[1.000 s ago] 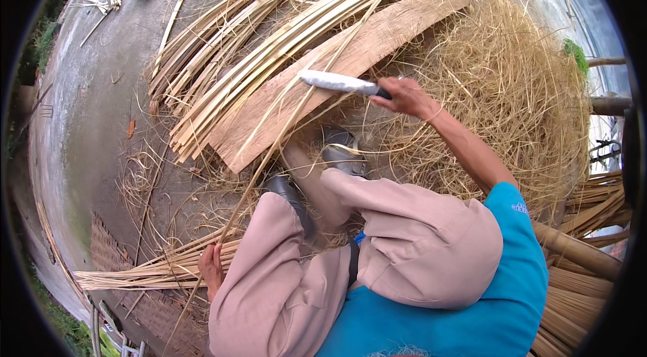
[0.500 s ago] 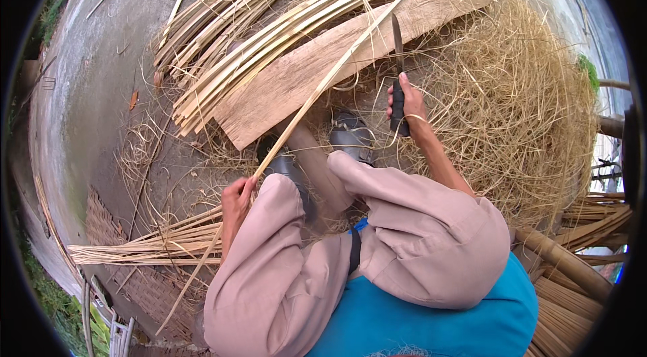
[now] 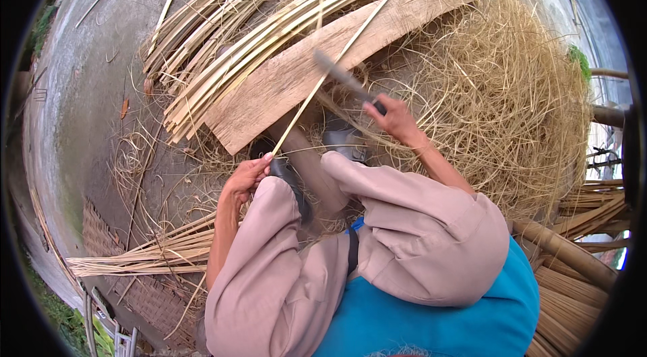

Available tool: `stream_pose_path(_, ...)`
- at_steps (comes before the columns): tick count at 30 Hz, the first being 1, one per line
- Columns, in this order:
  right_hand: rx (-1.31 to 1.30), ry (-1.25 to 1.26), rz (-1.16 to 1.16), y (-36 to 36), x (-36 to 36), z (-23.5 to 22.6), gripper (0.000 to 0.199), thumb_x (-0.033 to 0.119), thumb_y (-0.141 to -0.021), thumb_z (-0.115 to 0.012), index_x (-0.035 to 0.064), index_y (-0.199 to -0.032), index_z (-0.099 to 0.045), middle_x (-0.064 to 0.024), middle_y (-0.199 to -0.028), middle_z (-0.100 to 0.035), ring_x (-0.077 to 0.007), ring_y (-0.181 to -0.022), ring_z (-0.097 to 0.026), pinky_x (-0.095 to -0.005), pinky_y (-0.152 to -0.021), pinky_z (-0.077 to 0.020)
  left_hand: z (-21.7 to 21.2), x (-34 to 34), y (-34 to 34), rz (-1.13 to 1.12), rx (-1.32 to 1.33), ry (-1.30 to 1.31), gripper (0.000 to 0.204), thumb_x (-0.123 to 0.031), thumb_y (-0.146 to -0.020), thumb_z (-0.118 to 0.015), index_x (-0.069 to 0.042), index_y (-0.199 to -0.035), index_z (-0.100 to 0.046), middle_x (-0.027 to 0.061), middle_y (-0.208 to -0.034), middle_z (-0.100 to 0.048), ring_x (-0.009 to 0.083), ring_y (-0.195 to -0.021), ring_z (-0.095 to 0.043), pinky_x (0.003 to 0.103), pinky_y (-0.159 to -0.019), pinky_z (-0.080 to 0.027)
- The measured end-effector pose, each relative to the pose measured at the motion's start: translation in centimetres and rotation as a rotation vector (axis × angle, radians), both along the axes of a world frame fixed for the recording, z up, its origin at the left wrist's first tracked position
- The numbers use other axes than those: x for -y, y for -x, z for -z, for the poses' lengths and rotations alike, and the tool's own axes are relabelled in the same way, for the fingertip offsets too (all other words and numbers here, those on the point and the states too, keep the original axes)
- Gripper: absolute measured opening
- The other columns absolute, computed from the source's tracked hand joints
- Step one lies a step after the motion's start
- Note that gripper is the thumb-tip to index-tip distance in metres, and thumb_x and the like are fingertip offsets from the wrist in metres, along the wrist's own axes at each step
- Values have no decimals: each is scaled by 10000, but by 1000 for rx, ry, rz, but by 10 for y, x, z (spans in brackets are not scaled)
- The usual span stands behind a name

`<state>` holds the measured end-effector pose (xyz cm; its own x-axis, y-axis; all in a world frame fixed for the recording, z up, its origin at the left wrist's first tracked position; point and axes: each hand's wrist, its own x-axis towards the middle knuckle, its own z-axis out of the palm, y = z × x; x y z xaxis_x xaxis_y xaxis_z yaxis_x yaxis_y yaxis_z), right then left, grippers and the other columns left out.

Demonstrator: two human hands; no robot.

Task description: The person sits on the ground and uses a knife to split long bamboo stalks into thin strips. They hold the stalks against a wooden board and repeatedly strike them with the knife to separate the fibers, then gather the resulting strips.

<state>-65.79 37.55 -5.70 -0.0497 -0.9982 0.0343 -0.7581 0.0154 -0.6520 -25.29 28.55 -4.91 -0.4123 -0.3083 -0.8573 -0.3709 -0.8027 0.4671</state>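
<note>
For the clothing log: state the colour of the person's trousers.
Pale pinkish-beige trousers, plain and unpatterned; the head view shows them.

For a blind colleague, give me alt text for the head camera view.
A seated person's left hand holds a long bamboo strip while the right hand works a knife against it, over a wooden plank amid bamboo shavings.

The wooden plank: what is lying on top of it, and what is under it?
Across the wooden plank lie a thin bamboo strip and the knife blade. Under it, only straw shavings show at the edges; the rest is covered.

plank (image 3: 283,87): lies under the strips
shavings (image 3: 519,108): heaped right of plank
mat (image 3: 145,289): woven, lower left
</note>
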Motion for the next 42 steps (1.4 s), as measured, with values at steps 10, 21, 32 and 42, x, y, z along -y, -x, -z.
stream_pose_path(10,-55,-331,165,75,34,-21,430,489,-1017,-595,103,-830,-568,-71,-604,-581,-167,-506,-540,-323,-488,-472,-3,-32,-92,41,128,44,433,-456,-992,-673,-132,-717,-584,-97,-551,-402,30,-456,-271,230,-424,-188)
stream_pose_path(21,-29,-229,340,120,52,-10,437,462,-1022,-594,87,-802,-553,0,-572,-501,-119,-453,-451,-295,-390,-361,-20,-79,-194,-4,187,130,391,-380,-1001,-679,-103,-735,-604,-63,-586,-465,48,-469,-322,230,-433,-217)
stream_pose_path(32,188,-259,780,168,53,-3,506,590,-1002,-533,131,-790,-531,12,-599,-513,-103,-495,-519,-261,-421,-410,-50,-96,-275,25,320,164,418,-402,-998,-671,-89,-724,-624,-73,-570,-452,46,-470,-336,240,-449,-238)
stream_pose_path(42,-207,-5,-315,-13,5,-4,424,452,-991,-648,57,-847,-585,-101,-718,-620,-227,-626,-637,-375,-561,-527,-24,-100,-124,-15,488,748,335,-234,-1010,-658,24,-797,-669,-32,-637,-474,70,-606,-376,283,-542,-290)
